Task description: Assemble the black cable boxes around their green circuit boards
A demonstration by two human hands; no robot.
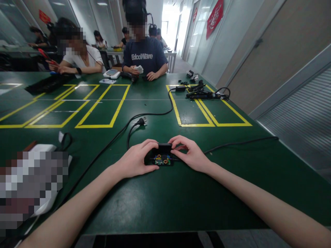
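Between my hands on the green table stands a small black plastic case [164,148], its lid raised at the back. Inside it lies a circuit board [162,160] with copper-coloured ring coils and small wires. My left hand [136,159] is closed around the case's left side, thumb at the near edge and fingers at the lid. My right hand [190,153] pinches the lid's right end between thumb and fingers. A black power cord [224,144] runs right from near the case. A plug [141,121] on another cord section lies just beyond my left hand.
Yellow tape rectangles [112,119] mark the green table [144,213]. A long black cable [155,113] crosses it toward a heap of black cords [199,92]. A blurred-out object [33,182] lies at left. Two people sit opposite, one near a power drill [129,76].
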